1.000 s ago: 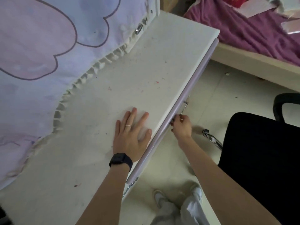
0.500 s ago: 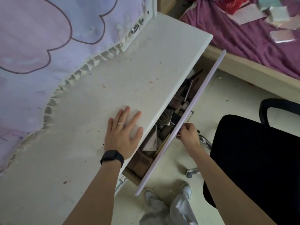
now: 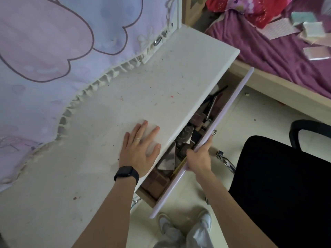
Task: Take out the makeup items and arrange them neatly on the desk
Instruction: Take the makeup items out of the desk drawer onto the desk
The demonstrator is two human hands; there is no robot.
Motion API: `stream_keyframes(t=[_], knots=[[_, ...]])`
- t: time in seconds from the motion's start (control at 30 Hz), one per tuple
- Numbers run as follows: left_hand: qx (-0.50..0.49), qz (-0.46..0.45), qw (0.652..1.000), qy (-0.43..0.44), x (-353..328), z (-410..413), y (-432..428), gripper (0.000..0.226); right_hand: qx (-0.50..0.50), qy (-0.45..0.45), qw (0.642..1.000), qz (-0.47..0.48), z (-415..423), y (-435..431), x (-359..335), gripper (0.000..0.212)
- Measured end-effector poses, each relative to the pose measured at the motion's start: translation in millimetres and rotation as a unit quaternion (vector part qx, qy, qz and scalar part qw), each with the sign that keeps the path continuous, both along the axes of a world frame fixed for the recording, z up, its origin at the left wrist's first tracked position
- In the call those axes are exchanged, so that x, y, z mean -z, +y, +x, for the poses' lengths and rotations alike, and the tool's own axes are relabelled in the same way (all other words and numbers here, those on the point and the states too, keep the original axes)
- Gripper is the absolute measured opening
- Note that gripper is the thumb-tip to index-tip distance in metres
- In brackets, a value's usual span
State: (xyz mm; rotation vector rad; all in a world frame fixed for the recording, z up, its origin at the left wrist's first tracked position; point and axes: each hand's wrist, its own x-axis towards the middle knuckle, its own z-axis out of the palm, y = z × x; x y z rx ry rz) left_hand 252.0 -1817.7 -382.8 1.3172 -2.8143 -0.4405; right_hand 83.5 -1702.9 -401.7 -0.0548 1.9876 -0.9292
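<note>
Two hands (image 3: 139,153) (image 3: 198,159), one desk (image 3: 125,97), one drawer (image 3: 227,108), one chair (image 3: 279,185), two shoes (image 3: 165,223) (image 3: 206,217).

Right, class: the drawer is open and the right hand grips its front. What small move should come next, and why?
Probably the right hand should release the drawer front and reach for the makeup items beside it: the drawer stands open, its contents exposed, and no makeup lies on the desk yet. The left hand rests flat there.
</note>
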Motion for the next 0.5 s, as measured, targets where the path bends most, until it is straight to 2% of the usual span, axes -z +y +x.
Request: stream_keyframes(t=[0.2, 0.27, 0.33, 0.4, 0.5], knots=[[0.046, -0.065, 0.996, -0.029, 0.4, -1.5, 2.2, 0.06, 0.003, -0.027, 1.0, 0.0, -4.4, 2.1, -5.5, 0.092], [0.115, -0.113, 0.986, -0.044, -2.1, -6.0, 4.9, 0.06, -0.002, -0.03, 1.0, -0.005, -4.6, 1.3, -10.3, 0.09], [0.239, -0.145, 0.957, -0.069, -3.0, -15.9, 12.1, 0.062, -0.003, -0.027, 1.0, -0.006, -4.6, -0.4, -14.2, 0.085], [0.331, -0.127, 0.924, -0.142, -0.5, -29.1, 27.4, 0.065, -0.009, -0.021, 1.0, 0.001, -4.2, -0.8, -16.4, 0.081], [0.317, -0.102, 0.899, -0.285, 5.6, -47.4, 53.4, 0.072, -0.014, -0.017, 1.0, 0.007, -6.5, 5.9, -16.4, 0.084]])
